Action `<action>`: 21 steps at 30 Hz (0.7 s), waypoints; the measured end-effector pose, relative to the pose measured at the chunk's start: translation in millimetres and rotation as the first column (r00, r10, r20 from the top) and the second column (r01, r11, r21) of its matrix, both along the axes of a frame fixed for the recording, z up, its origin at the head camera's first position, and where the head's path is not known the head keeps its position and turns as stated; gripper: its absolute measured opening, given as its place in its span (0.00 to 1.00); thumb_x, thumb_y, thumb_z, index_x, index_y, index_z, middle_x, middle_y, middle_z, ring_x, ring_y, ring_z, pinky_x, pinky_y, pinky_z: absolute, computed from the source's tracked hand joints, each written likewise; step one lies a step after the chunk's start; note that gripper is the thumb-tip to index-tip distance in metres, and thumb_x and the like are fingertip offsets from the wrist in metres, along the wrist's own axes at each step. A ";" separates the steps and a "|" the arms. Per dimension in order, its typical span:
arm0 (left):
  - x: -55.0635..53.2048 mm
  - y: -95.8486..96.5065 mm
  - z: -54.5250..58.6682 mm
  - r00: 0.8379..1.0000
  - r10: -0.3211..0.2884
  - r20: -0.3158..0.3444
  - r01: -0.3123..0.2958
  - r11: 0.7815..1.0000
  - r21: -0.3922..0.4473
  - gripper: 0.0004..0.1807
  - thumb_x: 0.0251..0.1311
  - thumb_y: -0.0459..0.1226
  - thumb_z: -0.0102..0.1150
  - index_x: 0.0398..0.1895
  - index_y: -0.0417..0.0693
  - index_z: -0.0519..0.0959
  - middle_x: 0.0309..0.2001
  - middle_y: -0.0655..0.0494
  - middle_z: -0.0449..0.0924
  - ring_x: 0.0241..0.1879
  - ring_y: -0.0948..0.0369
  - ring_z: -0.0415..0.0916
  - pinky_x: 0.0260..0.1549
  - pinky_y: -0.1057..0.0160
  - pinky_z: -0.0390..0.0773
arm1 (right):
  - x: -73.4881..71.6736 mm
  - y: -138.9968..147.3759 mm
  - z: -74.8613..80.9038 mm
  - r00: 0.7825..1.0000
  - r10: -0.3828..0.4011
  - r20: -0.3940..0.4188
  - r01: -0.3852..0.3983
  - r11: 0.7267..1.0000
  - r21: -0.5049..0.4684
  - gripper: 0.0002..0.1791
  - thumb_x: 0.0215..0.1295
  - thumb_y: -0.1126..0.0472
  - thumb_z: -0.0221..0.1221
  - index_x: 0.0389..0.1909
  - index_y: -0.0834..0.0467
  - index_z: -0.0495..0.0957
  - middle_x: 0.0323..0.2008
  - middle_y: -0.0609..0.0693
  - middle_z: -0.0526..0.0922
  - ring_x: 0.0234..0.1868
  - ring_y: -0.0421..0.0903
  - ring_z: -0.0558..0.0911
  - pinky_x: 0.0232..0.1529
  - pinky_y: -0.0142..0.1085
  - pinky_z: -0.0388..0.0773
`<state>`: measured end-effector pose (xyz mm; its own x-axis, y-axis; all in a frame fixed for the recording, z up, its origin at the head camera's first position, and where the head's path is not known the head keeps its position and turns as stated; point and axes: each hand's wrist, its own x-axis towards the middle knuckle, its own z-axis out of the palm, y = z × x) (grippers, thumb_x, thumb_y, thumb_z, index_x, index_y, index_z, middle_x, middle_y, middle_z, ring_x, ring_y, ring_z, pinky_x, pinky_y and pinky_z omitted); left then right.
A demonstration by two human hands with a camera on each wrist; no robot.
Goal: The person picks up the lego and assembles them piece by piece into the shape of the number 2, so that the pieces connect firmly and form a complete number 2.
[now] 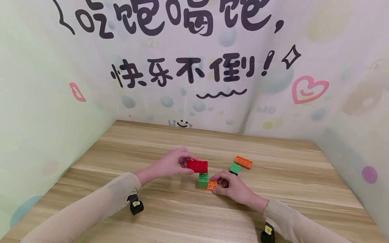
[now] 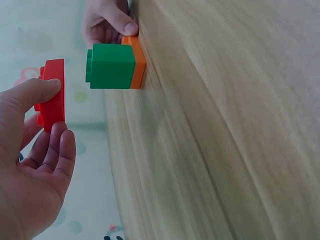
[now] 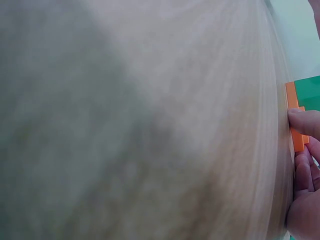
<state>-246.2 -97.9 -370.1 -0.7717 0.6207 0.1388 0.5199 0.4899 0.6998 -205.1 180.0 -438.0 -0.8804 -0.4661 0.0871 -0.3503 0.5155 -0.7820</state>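
Observation:
Between thumb and fingers, my left hand [image 1: 171, 164] pinches a flat red toy building brick [image 1: 198, 166]. In the left wrist view the red brick [image 2: 53, 95] is held apart from a green brick [image 2: 111, 66], its studs turned away from it. That green brick [image 1: 203, 181] sits on one end of a flat orange brick [image 1: 212, 184] on the table. My right hand [image 1: 235, 189] grips the other end of this orange brick, thumb on its near side. In the right wrist view the thumb presses the orange brick [image 3: 297, 135]; part of the hand lies outside the frame.
Behind the right hand lie a second green brick [image 1: 235, 168] with a dark lower part and another flat orange brick [image 1: 243, 162]. The wooden table [image 1: 146, 216] meets a printed cloth backdrop [image 1: 170, 111] at its far edge. Cloth also hangs at both sides.

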 end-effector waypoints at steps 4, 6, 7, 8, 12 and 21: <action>1.3 6.7 -1.3 1.000 -0.010 0.016 0.009 1.000 0.013 0.20 0.54 0.35 0.72 0.52 0.48 0.83 0.37 0.52 0.73 0.35 0.65 0.74 0.36 0.73 0.79 | -1.0 0.5 -1.1 1.000 0.001 -0.007 -0.001 1.000 0.001 0.17 0.58 0.57 0.70 0.49 0.52 0.82 0.45 0.51 0.80 0.42 0.41 0.73 0.40 0.27 0.72; 0.8 9.2 -3.6 1.000 -0.018 0.020 0.017 1.000 0.019 0.20 0.54 0.35 0.72 0.52 0.47 0.83 0.37 0.52 0.73 0.35 0.65 0.74 0.36 0.73 0.79 | -0.7 0.4 -0.9 1.000 -0.002 -0.009 0.002 1.000 0.007 0.17 0.58 0.57 0.70 0.49 0.52 0.83 0.45 0.50 0.80 0.42 0.41 0.73 0.40 0.27 0.72; 0.7 10.5 -4.7 1.000 -0.022 0.020 0.022 1.000 0.022 0.20 0.54 0.35 0.72 0.52 0.46 0.83 0.37 0.52 0.73 0.35 0.65 0.74 0.36 0.72 0.79 | -0.6 0.5 -1.0 1.000 -0.002 -0.010 0.002 1.000 0.010 0.17 0.58 0.57 0.70 0.49 0.51 0.83 0.44 0.50 0.80 0.42 0.41 0.73 0.41 0.27 0.72; 0.6 11.7 -5.7 0.999 -0.027 0.017 0.026 0.999 0.025 0.20 0.54 0.35 0.72 0.52 0.46 0.83 0.37 0.52 0.73 0.35 0.65 0.74 0.36 0.72 0.80 | -0.6 0.6 -1.1 1.000 -0.002 -0.010 0.002 1.000 0.013 0.17 0.58 0.57 0.70 0.49 0.51 0.83 0.44 0.50 0.80 0.42 0.41 0.73 0.41 0.27 0.72; 0.6 16.4 -8.7 0.999 -0.038 0.007 0.038 0.999 0.033 0.20 0.54 0.34 0.72 0.52 0.47 0.83 0.37 0.53 0.73 0.34 0.66 0.74 0.36 0.72 0.80 | -0.6 0.7 -1.3 1.000 0.000 -0.009 0.001 1.000 0.013 0.17 0.58 0.57 0.70 0.49 0.52 0.83 0.44 0.50 0.80 0.42 0.41 0.73 0.40 0.27 0.72; 2.4 23.1 -10.3 0.999 -0.033 0.012 0.033 0.999 0.030 0.20 0.54 0.34 0.72 0.52 0.47 0.83 0.36 0.53 0.72 0.34 0.66 0.74 0.36 0.71 0.79 | -1.2 1.1 -2.6 1.000 0.004 -0.016 -0.004 1.000 -0.002 0.17 0.58 0.56 0.70 0.48 0.53 0.83 0.45 0.51 0.81 0.41 0.41 0.73 0.40 0.27 0.71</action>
